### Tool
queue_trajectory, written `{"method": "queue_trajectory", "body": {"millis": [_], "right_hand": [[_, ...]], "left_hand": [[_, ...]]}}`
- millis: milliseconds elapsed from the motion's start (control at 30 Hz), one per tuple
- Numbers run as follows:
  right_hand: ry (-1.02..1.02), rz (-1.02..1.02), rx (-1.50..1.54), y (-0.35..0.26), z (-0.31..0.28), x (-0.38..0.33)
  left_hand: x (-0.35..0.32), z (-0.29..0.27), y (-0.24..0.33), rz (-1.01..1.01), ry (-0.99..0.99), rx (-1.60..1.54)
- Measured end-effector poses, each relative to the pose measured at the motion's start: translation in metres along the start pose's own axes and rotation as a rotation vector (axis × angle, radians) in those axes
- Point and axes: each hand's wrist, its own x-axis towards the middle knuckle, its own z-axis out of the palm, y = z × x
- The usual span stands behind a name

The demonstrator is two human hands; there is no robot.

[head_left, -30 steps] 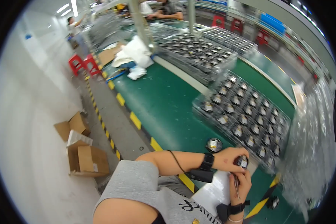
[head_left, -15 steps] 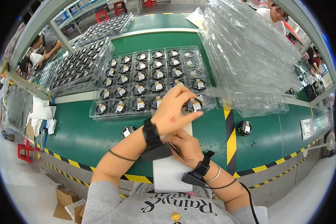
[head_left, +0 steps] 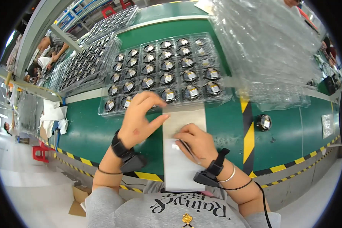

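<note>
White label sheet (head_left: 180,167) lies under our hands on the green bench (head_left: 91,133). Our right hand (head_left: 195,142) pinches a thin tool against it; our left hand (head_left: 140,119), half a second ago closed on a fan in the clear tray (head_left: 167,72), now hovers open-fingered at the tray's near edge. One loose fan (head_left: 263,122) sits apart to the right.

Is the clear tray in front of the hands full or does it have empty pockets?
Nearly full. The clear tray shows round black parts in almost every visible pocket; the left hand hides part of the front row.
</note>
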Motion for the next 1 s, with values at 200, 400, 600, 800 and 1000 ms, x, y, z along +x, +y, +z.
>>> {"method": "queue_trajectory", "body": {"millis": [200,400,600,800,1000], "right_hand": [[-0.035,0.034,0.018,0.0,0.005,0.0],[-0.04,0.052,0.011,-0.002,0.002,0.001],[-0.015,0.045,0.012,-0.001,0.006,-0.001],[-0.002,0.021,0.025,0.004,0.005,-0.002],[0.037,-0.003,0.018,0.005,0.002,-0.002]], "left_hand": [[-0.089,-0.017,-0.01,-0.269,0.025,0.197],[-0.094,-0.013,-0.021,-0.328,0.041,0.192],[-0.089,-0.008,-0.029,-0.408,-0.099,0.15],[-0.05,-0.014,0.008,-0.2,-0.055,0.273],[0.037,0.023,0.023,0.16,-0.115,0.167]]}}
